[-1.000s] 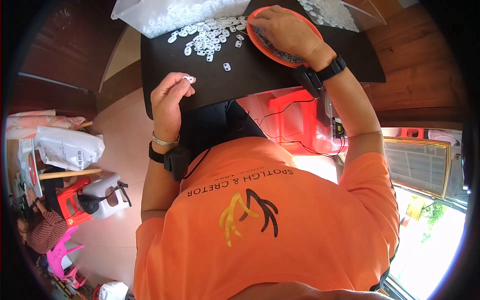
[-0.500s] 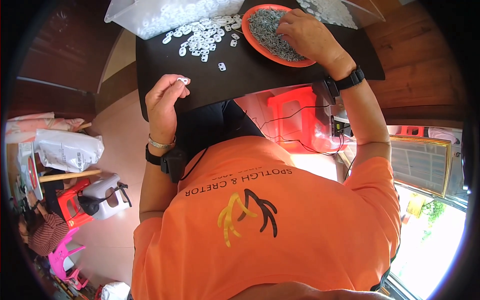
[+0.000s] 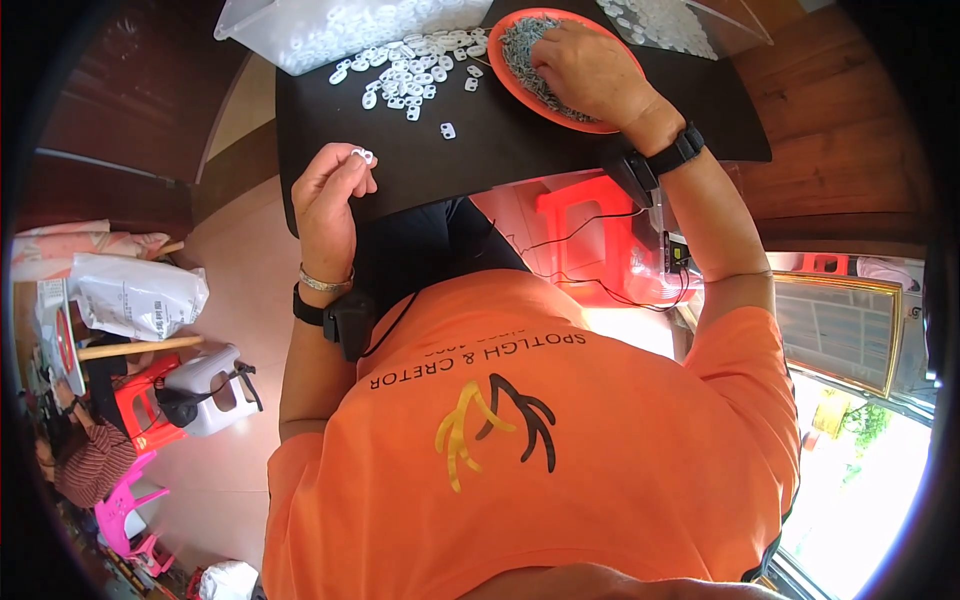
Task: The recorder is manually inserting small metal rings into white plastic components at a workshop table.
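My left hand is raised at the near left edge of the dark table. Between its thumb and fingers it pinches a small white plastic piece with holes. Over the orange plate, my right hand reaches down with bent fingers into a heap of grey screws. Its fingertips are partly hidden, so anything between them does not show. A loose pile of similar white pieces lies left of the plate. One white piece sits apart, nearer to me.
A clear bin full of white pieces stands at the back left of the table. Another clear container is at the back right. Under the table are a red stool and black cables.
My right hand has shifted slightly left and nearer within the plate, its fingers now lower among the screws. My left hand keeps its pinch on the white piece, almost still.
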`<state>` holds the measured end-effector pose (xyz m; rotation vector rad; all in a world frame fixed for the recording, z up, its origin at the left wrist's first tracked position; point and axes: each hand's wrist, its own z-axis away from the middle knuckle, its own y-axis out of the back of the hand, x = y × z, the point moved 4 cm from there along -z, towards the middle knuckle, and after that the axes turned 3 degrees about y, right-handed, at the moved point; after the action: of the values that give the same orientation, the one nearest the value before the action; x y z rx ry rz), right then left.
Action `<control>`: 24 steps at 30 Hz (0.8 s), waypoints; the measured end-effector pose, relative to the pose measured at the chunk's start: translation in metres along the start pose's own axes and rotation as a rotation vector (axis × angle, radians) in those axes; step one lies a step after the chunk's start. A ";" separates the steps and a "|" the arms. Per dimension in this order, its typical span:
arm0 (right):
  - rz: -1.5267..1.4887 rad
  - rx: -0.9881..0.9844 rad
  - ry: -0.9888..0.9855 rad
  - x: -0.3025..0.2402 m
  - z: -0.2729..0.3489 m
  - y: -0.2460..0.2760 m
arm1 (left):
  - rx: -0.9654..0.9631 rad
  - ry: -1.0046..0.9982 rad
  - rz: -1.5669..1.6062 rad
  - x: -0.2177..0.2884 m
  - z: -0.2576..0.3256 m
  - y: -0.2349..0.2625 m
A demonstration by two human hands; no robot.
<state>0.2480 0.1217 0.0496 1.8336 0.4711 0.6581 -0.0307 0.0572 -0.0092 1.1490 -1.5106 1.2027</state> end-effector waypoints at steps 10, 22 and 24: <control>-0.018 0.017 0.095 -0.010 -0.002 -0.005 | -0.027 -0.009 -0.033 0.000 0.000 0.001; -0.140 0.095 -0.109 0.012 0.007 0.015 | -0.039 0.000 -0.033 -0.001 0.001 0.002; -0.232 0.021 -0.226 0.015 0.009 0.016 | -0.034 0.004 -0.042 -0.001 0.001 0.002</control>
<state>0.2656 0.1191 0.0654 1.8122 0.5306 0.2857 -0.0324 0.0568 -0.0108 1.1494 -1.4911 1.1467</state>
